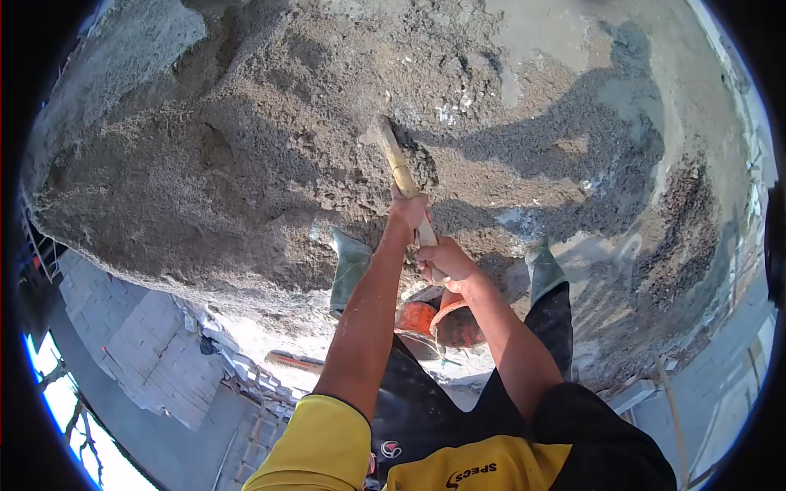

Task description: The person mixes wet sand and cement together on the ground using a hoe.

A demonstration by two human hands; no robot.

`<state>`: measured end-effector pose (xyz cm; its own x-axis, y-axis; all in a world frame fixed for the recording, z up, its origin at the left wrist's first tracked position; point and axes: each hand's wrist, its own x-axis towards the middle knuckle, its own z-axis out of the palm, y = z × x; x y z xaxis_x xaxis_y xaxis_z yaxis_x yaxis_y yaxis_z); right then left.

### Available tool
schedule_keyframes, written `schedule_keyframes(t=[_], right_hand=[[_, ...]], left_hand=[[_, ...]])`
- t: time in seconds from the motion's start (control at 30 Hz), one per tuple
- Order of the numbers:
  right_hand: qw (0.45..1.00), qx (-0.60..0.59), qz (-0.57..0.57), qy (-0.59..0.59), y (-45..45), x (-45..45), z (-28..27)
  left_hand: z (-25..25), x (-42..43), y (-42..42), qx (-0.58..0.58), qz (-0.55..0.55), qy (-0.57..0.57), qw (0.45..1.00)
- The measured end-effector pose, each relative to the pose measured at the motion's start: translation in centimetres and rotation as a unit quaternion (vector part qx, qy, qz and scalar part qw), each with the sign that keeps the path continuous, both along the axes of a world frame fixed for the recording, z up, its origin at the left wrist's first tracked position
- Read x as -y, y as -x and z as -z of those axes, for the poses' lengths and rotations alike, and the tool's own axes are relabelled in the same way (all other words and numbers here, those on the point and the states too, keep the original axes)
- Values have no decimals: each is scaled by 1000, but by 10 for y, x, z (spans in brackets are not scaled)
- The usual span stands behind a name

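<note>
A long wooden handle [401,173] runs from between my arms up to the heap of grey-brown sandy material [270,155], where its far end meets the loose surface. My left hand [407,210] is wrapped round the middle of the handle. Lower down, near its rear end, my right hand [446,262] grips the same handle. Any blade at the far end is hidden or too coated to tell. Below my hands, between my legs, are orange-red buckets [416,317] with dirty rims.
My green boots [352,263] stand in the heap's lower edge. Dark gravel [684,217] lies at the right. Stacked pale blocks [155,344] and a reddish tool or strip [295,361] are at the lower left. A long pole [675,417] lies at the lower right. Shadows cross the heap.
</note>
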<state>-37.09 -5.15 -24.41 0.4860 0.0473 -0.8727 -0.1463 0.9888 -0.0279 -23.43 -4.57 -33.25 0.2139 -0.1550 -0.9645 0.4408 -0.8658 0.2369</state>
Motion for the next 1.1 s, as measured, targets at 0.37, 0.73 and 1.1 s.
schedule_keyframes(t=[0.37,0.73,1.1], right_hand=[[957,-37,-276,79,153,223,-152],[960,247,47,122,9,105,-16],[992,-49,22,-114,31,-82,3]], left_hand=[[-105,137,126,-237,-381,143,882],[-97,150,-26,336,2,234,912],[39,-104,50,81,31,-73,994]])
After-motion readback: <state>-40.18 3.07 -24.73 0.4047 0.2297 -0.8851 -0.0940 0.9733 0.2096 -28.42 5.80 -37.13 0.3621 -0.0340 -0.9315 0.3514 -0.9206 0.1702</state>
